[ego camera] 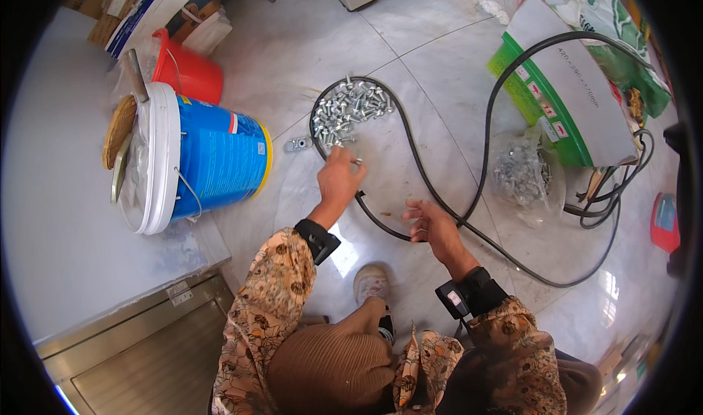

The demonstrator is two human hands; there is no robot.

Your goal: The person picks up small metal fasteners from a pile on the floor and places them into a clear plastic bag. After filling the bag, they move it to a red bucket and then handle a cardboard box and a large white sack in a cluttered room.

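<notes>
On the tiled floor lies a pile of silvery metal bolts (349,110), partly ringed by a black rubber cable or hose (414,162). My left hand (339,177) is at the near edge of the pile, its fingers closed on a small metal piece, likely a bolt (357,161). My right hand (434,225) hovers near the cable with fingers spread and nothing seen in it. Left of the pile sits a small metal fitting (298,144). A clear plastic bag of bolts (522,176) rests further right.
A blue bucket (219,162) with a white rim lies at the left, a red bucket (189,74) behind it. A green and white carton (576,91) stands right, with coiled cable (615,195) beside it. My shoe (371,283) is close below my hands.
</notes>
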